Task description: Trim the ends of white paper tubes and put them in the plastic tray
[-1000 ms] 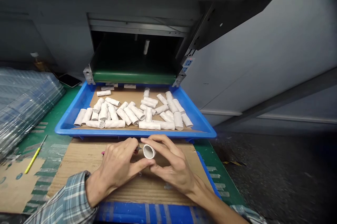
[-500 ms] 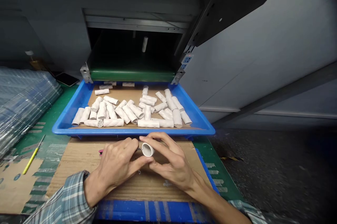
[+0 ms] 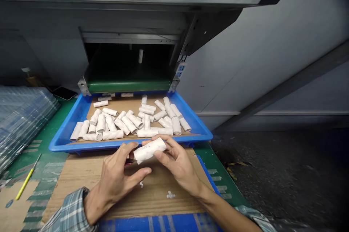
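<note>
A white tube [image 3: 149, 150] with faint dark marks on its side lies tilted in my right hand [image 3: 178, 165], thumb below and fingers above and behind it. My left hand [image 3: 117, 174] is at the tube's left end, its thumb stretched out away from the fingers. The curled fingers are closed round a small pink tool [image 3: 129, 161]; its working end is hidden, so its kind cannot be made out. Under the hands is a sheet of cardboard [image 3: 81, 181] with small white scraps [image 3: 170, 195] on it.
Beyond the hands a blue tray [image 3: 62, 146] holds several similar white tubes [image 3: 131, 125]. Behind it is a green conveyor belt [image 3: 129, 86] with one tube [image 3: 140, 56] on it. To the left are a yellow pen-like tool [image 3: 25, 183], a phone [image 3: 64, 93] and stacked clear plastic [image 3: 21, 116].
The tube has turned from its open end facing me to lying sideways. My left thumb has moved away from it. The camera view has shifted, so the surroundings appear further left and lower.
</note>
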